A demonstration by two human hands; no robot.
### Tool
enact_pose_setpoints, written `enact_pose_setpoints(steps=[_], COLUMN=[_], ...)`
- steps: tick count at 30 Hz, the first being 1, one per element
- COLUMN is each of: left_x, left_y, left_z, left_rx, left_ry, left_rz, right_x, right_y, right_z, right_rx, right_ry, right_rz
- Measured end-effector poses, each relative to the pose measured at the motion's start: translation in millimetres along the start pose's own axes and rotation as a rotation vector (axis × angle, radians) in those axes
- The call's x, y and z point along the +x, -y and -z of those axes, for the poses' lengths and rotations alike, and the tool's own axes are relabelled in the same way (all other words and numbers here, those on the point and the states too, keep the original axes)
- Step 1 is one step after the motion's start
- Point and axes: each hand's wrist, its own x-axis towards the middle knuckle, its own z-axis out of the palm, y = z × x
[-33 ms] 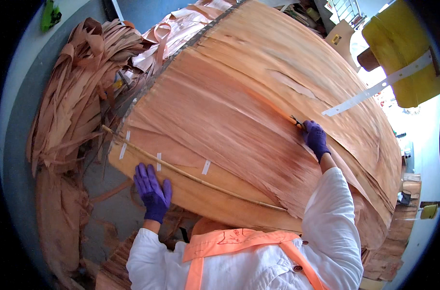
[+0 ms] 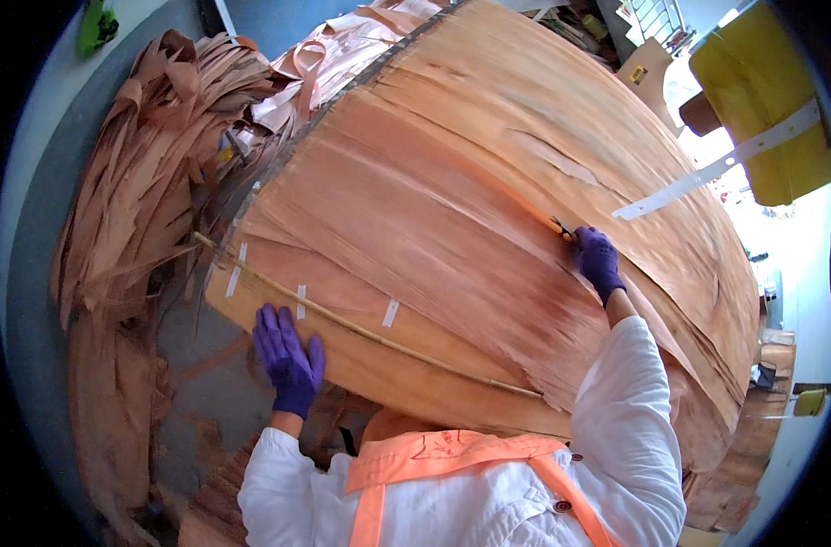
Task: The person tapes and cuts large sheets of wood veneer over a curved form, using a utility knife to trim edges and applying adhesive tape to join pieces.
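My left hand [image 2: 289,354], in a purple glove, lies flat with its fingers spread on the near left edge of a pale wooden board [image 2: 370,366]. Gripped in my right hand [image 2: 599,260], also purple-gloved, is a small dark pointed hand tool [image 2: 560,226]; its exact kind is too small to make out. That tool rests at a seam between reddish-brown veneer [image 2: 370,210] and lighter orange-tan veneer [image 2: 525,109]. A thin tan rod [image 2: 379,341] runs along the near edge beside my left hand. Three strips of white tape [image 2: 391,313] are near it.
Long veneer scraps [image 2: 128,191] are heaped at the left, spilling to the floor. A yellow fixture [image 2: 762,118] with a white perforated strip [image 2: 707,170] overhangs the sheets at the upper right. More stacked sheets [image 2: 735,474] stand at the lower right.
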Motion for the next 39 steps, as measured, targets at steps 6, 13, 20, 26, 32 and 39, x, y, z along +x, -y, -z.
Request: enact_pose_setpoints(steps=[6, 13, 20, 26, 32, 39], left_x=[0.3, 34.1, 135.1, 150.8, 127.8, 104.0], left_y=[0.5, -20.1, -55.8, -53.1, -47.9, -32.8], left_z=[4.6, 29.6, 8.2, -14.9, 14.8, 27.6], left_rx=[0.008, -0.068, -0.15, -0.114, -0.105, -0.096], left_ry=[0.005, -0.107, 0.151, 0.068, -0.001, 0.084], left_rz=[0.006, -0.168, -0.647, -0.807, -0.775, -0.761], right_x=[-1.0, -2.8, -1.5, -13.7, -73.8, -115.2], right_y=[1.6, -4.8, -1.0, 4.3, 35.1, 52.0], right_z=[0.3, -1.3, -1.3, 10.9, 52.1, 67.1], right_rx=[0.008, -0.001, 0.036, 0.049, -0.051, -0.025], right_ry=[-0.016, -0.022, -0.03, -0.098, -0.257, -0.2], right_rz=[0.041, 0.017, 0.031, -0.038, 0.048, 0.153])
